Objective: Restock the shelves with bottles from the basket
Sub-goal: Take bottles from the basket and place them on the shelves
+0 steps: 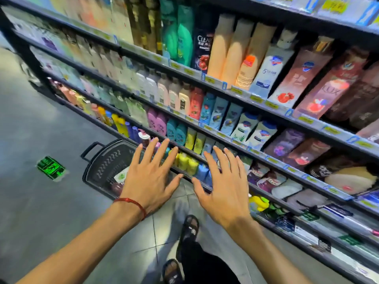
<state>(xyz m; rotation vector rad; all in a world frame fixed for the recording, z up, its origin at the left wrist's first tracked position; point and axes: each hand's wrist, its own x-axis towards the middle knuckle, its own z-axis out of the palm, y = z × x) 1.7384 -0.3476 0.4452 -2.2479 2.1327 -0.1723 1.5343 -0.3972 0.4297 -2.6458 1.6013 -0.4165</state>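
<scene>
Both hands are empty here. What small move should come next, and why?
Probably lower the left hand into the basket and grip a bottle. It and the right hand hover open, holding nothing; the left is over the basket, where bottles lie, so nothing can reach the shelves yet.

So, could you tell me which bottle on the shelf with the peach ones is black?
The black bottle marked Clear, standing between the green bottles and the peach bottles; its neighbours on both sides are brightly coloured.
</scene>
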